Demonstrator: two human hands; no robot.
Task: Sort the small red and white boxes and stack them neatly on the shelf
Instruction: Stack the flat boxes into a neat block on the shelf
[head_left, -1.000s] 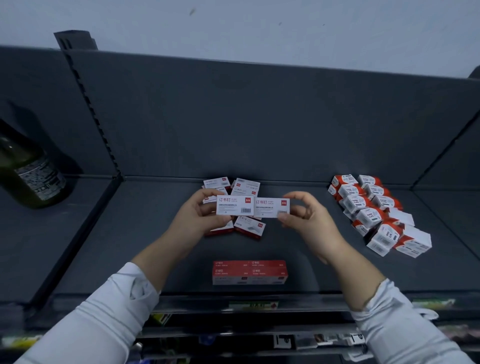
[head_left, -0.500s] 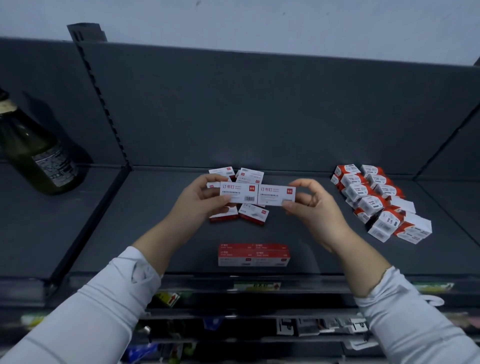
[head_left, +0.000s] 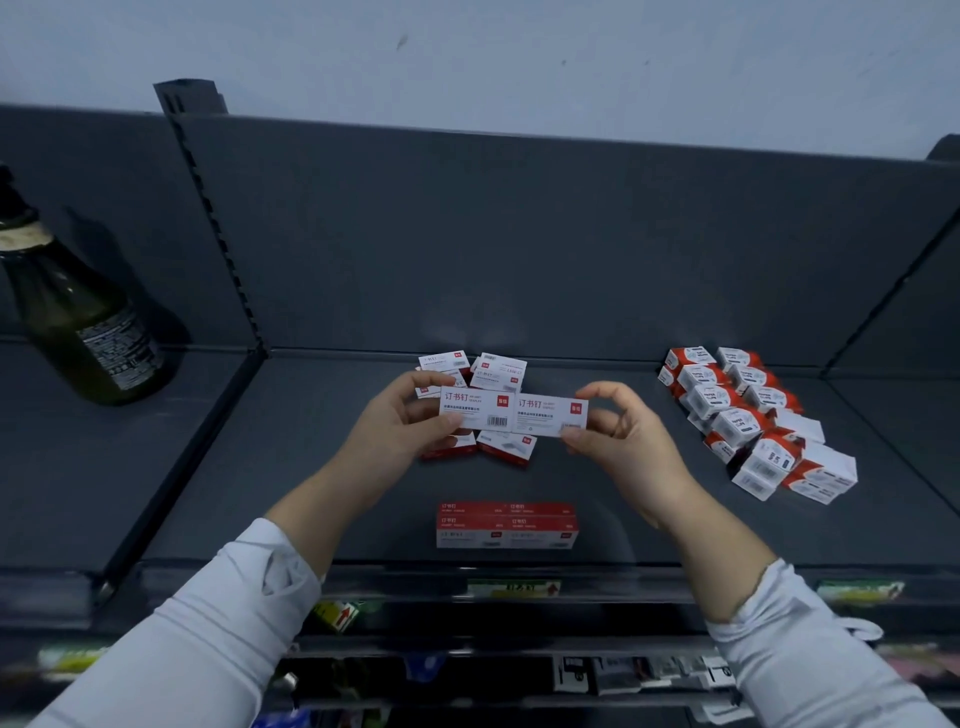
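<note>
Far left, next bay: I count one dark green bottle (head_left: 78, 322), upright.

Centre bay of the shelf (head_left: 311, 467): left hand (head_left: 400, 426) has thumb and fingers curled round the left end of one white-faced box (head_left: 477, 409). It's held up off the deck, label toward me.

Second box (head_left: 550, 414), same print, butts end to end against the first, so two are in hand. Right hand (head_left: 623, 441) pinches its right end. The hands are apart and meet only through the pair of boxes.

Behind and under the held pair is a loose pile (head_left: 498, 371). I make out five boxes, jumbled and partly hidden, so the count isn't firm.

Near the front edge, below the hands, is the front stack (head_left: 506, 525): red faces, two wide, two high, four fronts visible, squared up. I can't tell the depth.

Right side of the same bay is the right cluster (head_left: 737, 423): stubbier red and white boxes in two rough rows running front to back, touching, roughly a dozen. I can't get an exact count.
</note>
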